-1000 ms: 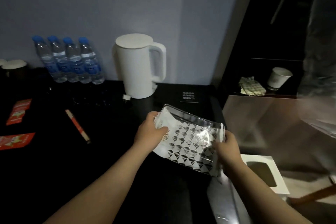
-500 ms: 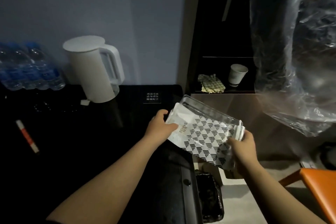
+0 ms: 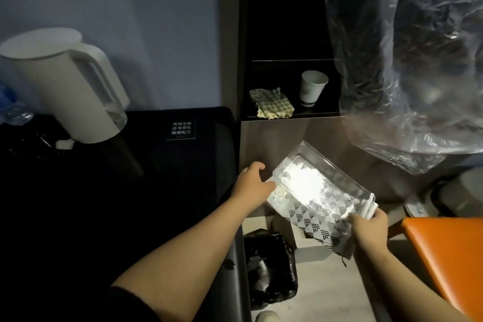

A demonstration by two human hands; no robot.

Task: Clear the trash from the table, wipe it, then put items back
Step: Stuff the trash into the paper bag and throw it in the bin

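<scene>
The left hand [image 3: 252,185] and right hand [image 3: 369,230] grasp opposite ends of the tilted clear tray [image 3: 308,180], which carries a patterned paper bag [image 3: 315,226] and is held beyond the tabletop [image 3: 156,191] edge, near the black-lined trash bin [image 3: 269,266].

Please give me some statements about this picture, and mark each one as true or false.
1. Both the left hand and the right hand hold the clear tray. True.
2. The clear tray rests on the table. False: it is held past the table's edge, above the floor.
3. The paper cup stands on the shelf beside the checked cloth. True.
4. The trash bin has a white liner. False: its liner is black.
</scene>
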